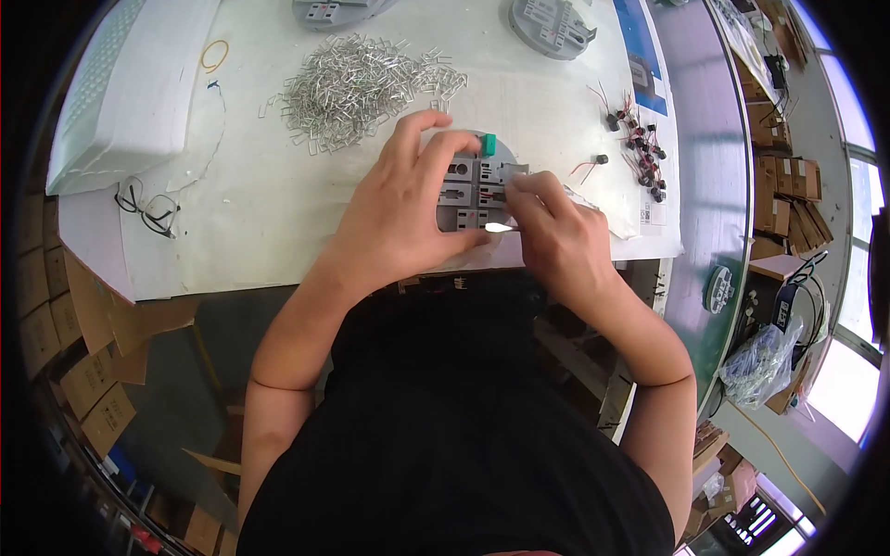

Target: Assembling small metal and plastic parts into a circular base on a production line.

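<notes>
A grey round fixture [470, 199] with slots and small raised blocks lies on the table in front of me. My left hand [399, 204] curves around its left side, thumb at the near edge and index fingertip beside a small green block [488, 145] at the far edge. On the right side, my right hand [561, 232] is closed, its fingertips pressed close to the fixture. From under that hand juts a thin tool with a pale, rounded tip [499, 227]; the rest of it is hidden. Small reddish wires [492, 195] show between the fixture's blocks.
A heap of small U-shaped metal pins [348, 91] lies beyond my left hand. Small black wired parts [642, 148] are scattered at the right. Another grey round fixture [553, 26] sits at the back. Glasses [148, 209] and a white foam box [130, 88] are at the left.
</notes>
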The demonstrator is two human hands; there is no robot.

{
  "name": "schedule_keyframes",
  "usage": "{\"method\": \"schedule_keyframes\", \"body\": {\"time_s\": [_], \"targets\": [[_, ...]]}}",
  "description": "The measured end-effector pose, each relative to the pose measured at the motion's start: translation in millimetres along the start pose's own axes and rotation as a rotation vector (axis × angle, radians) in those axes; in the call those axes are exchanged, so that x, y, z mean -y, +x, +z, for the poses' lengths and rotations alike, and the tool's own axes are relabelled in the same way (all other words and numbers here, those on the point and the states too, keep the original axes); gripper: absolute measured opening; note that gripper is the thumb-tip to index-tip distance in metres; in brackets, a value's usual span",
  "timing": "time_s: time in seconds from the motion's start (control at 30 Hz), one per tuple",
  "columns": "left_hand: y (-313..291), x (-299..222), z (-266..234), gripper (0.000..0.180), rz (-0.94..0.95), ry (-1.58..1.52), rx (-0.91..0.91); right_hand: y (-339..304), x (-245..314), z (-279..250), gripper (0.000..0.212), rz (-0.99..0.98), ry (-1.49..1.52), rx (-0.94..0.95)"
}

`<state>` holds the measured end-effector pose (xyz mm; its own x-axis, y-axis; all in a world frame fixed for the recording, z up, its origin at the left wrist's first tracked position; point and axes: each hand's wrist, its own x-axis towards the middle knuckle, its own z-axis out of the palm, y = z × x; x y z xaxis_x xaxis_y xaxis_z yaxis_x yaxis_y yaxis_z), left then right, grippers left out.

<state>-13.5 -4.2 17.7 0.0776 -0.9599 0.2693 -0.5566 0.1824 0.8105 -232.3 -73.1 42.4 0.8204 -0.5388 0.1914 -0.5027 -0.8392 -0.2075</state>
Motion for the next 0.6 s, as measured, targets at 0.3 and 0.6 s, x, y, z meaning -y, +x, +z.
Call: {"method": "schedule_keyframes", "body": {"time_s": [0.3, 0.6], "targets": [[21, -22, -8, 0.094, 0.181, 0.427, 0.185, 3, -1, -11, 0.031, -0.21, -0.089, 0.085], [-28, 4, 14, 0.09, 0.258, 0.221, -0.211, 6, -32, -45, 0.015, 0.563, 1.097, -0.129]]}}
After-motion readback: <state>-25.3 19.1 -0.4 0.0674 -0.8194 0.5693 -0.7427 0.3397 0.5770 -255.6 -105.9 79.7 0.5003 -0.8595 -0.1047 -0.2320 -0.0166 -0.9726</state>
